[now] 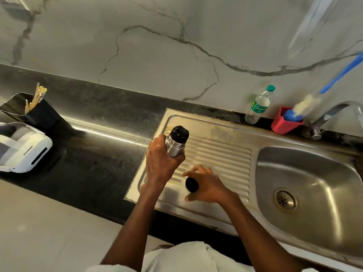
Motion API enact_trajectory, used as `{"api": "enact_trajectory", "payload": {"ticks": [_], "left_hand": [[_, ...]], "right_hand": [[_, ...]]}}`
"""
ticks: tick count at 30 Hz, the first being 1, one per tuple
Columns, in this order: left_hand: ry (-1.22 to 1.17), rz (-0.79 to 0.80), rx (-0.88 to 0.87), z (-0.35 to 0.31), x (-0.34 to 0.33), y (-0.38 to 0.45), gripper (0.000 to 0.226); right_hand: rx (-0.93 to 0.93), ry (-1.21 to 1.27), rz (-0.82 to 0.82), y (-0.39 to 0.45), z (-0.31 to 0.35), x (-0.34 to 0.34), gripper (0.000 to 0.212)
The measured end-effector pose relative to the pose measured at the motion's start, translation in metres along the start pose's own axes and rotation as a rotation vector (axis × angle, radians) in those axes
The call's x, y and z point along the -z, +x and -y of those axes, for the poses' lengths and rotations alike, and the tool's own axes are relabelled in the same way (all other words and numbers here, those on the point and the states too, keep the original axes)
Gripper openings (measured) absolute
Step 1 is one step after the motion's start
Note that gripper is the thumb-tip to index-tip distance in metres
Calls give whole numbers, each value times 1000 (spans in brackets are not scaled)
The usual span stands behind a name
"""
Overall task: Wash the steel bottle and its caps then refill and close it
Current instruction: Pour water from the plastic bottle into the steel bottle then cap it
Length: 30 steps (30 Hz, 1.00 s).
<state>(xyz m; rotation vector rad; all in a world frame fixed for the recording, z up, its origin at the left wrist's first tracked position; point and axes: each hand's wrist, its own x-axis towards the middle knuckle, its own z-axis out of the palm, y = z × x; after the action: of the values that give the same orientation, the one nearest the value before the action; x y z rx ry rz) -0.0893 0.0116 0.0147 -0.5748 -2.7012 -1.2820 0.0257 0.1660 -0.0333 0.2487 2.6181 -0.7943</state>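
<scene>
The lower half of the steel bottle [174, 144] was hidden inside the left hand [160, 160], whose fingers and thumb were curled round its smooth, shiny barrel; only the shoulder and the black inner cap [179, 133] on its neck showed above that grip. The bottle was held upright, tilted slightly, over the ribbed drainboard [220, 154] of the steel sink.

Just right of and below that grip, the right hand [208, 186] hovered with fingers spread and loosely bent, and a round black outer cap [192, 184] sat partly covered against its palm. Whether the hand actually held the cap or only rested beside it could not be made out; the fingertips were blurred.

Far right of both hands lay the sink's oval basin [306, 185], and its tap [334, 112] was cut off by the frame edge. Beyond the hands, by the marble-veined wall, stood a clear plastic bottle [259, 107] and a red cup [284, 122] holding a blurred blue-handled brush [306, 107]. The counter [94, 154] was dark polished stone.
</scene>
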Motion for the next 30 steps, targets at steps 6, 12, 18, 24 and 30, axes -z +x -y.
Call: {"api": "enact_trajectory", "payload": {"ticks": [6, 12, 18, 24, 30], "left_hand": [[-106, 56, 3, -9, -16, -1, 51], [-223, 89, -11, -37, -43, -8, 50], [-343, 198, -46, -86, -89, -20, 51], [-357, 253, -85, -125, -130, -38, 52], [-346, 240, -80, -146, -154, -47, 52]], "right_hand": [[-164, 30, -251, 2, 2, -6, 41], [-400, 1168, -679, -32, -40, 49, 55], [-243, 1025, -1067, -103, -74, 95, 68], [-134, 676, -1378, -149, -97, 128, 66], [-170, 420, -1426, -166, -127, 132, 62]]}}
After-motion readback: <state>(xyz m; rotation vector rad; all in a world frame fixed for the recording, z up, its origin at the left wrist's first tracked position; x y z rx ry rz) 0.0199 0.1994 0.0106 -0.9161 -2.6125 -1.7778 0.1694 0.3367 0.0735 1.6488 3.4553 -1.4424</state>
